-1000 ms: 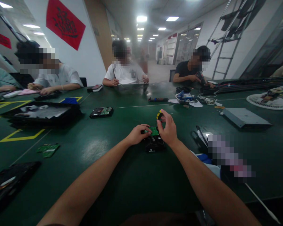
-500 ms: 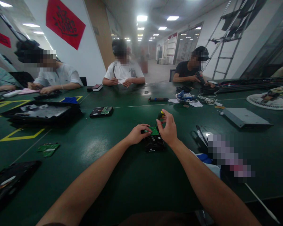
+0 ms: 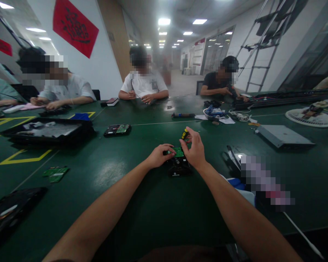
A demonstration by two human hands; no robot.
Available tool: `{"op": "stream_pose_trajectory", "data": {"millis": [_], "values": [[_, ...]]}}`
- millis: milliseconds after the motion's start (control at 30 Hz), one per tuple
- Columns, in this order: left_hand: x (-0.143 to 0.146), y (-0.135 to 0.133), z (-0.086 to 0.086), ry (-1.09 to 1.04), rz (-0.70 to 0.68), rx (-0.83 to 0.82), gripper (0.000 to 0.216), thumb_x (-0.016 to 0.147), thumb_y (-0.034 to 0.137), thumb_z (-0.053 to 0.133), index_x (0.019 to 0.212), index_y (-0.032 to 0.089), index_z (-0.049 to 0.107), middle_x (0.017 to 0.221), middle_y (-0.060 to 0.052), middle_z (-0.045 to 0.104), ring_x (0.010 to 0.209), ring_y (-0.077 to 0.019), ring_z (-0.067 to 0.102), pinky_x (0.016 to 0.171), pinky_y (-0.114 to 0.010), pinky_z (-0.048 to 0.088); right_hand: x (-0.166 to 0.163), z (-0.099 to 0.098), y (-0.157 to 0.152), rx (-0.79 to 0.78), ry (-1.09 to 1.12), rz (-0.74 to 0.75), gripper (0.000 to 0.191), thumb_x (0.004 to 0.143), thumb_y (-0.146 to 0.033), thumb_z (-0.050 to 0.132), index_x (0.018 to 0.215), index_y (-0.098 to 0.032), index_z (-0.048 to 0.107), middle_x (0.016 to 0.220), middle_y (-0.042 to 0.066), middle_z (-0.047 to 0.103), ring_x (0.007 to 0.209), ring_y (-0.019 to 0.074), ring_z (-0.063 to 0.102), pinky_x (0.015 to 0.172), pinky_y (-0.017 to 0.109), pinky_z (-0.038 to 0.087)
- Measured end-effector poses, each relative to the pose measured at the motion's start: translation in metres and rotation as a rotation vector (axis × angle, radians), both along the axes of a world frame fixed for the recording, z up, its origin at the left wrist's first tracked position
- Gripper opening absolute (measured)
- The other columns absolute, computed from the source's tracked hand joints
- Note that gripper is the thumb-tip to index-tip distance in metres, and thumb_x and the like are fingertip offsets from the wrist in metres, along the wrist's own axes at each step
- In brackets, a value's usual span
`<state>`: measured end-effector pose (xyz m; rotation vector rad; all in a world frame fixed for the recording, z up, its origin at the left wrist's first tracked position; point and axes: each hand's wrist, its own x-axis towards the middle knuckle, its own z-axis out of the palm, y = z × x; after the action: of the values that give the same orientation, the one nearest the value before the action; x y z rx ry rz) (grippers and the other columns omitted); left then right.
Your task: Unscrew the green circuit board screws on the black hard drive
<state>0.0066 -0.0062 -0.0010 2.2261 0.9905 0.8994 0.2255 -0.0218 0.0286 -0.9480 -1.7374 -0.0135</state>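
A black hard drive point(image 3: 178, 168) lies on the green table in front of me, with a green circuit board point(image 3: 178, 151) on its far part. My left hand point(image 3: 163, 154) grips its left side, fingertips over the board's edge. Above the drive's right side, my right hand point(image 3: 193, 145) holds a screwdriver point(image 3: 184, 134) by its yellow-and-black handle, between thumb and fingers. The handle stands nearly upright, leaning a little. Its shaft and tip are too small or hidden to make out.
Another hard drive point(image 3: 117, 130) lies farther left, with loose green boards point(image 3: 56, 174) nearer. A black tray point(image 3: 46, 129) stands at left, a dark device point(image 3: 13, 211) at near left. On the right are a grey metal box point(image 3: 284, 136) and a white fan grille point(image 3: 308, 117). Several people sit across.
The screwdriver handle has turned in my right fingers, showing more yellow and leaning slightly left. My left hand and the hard drive have stayed in place.
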Motion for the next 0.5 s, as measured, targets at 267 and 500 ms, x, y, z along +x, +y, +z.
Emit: {"op": "stream_pose_trajectory", "data": {"millis": [267, 500], "values": [[0.0001, 0.0002, 0.0006, 0.003, 0.004, -0.013, 0.016, 0.092, 0.027, 0.072, 0.105, 0.025, 0.080, 0.132, -0.009, 0.069, 0.126, -0.0265, 0.063, 0.115, -0.051, 0.043, 0.0002, -0.0004, 0.0000, 0.006, -0.008, -0.003, 0.060, 0.101, -0.029, 0.055, 0.157, -0.028, 0.035, 0.135, 0.015, 0.057, 0.105, 0.0267, 0.066, 0.092, 0.050, 0.062], [-0.0003, -0.0005, 0.0014, 0.006, 0.001, -0.006, 0.016, 0.092, 0.026, 0.072, 0.105, 0.025, 0.079, 0.132, -0.009, 0.068, 0.127, -0.0265, 0.063, 0.115, -0.051, 0.043, 0.0007, -0.0015, 0.0009, 0.011, -0.015, 0.015, 0.060, 0.102, -0.028, 0.052, 0.158, -0.030, 0.031, 0.140, 0.015, 0.056, 0.108, 0.0273, 0.067, 0.097, 0.053, 0.061]]}}
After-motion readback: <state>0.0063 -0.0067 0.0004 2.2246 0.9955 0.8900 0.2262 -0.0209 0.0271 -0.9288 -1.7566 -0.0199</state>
